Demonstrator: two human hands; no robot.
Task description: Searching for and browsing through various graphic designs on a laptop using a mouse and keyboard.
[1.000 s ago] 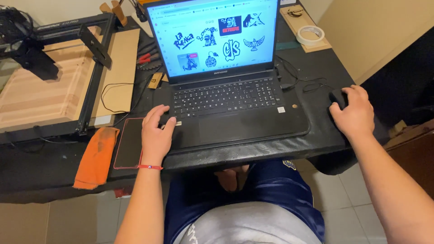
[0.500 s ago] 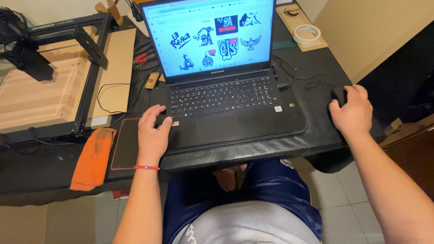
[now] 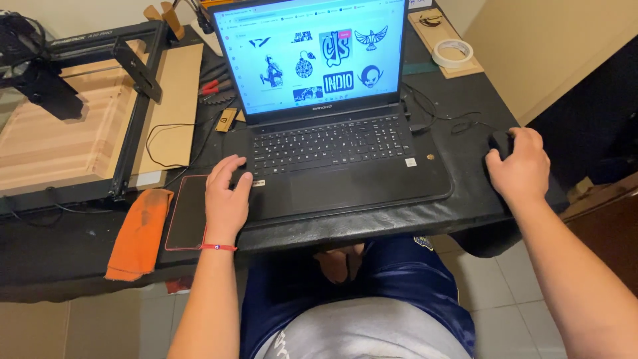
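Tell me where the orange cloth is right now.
In the head view, the orange cloth lies at the desk's front left edge, beside the dark tablet, just left of the left hand.

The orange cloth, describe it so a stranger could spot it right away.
Start at the open laptop on the black desk. Left of the left hand lies a dark tablet; the orange cloth lies just beyond, the only bright orange, crumpled thing there.

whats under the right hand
The right hand covers a black mouse on the black desk; only the mouse's front edge shows past the fingers. A thin cable runs toward the laptop. The rest of the mouse is hidden.
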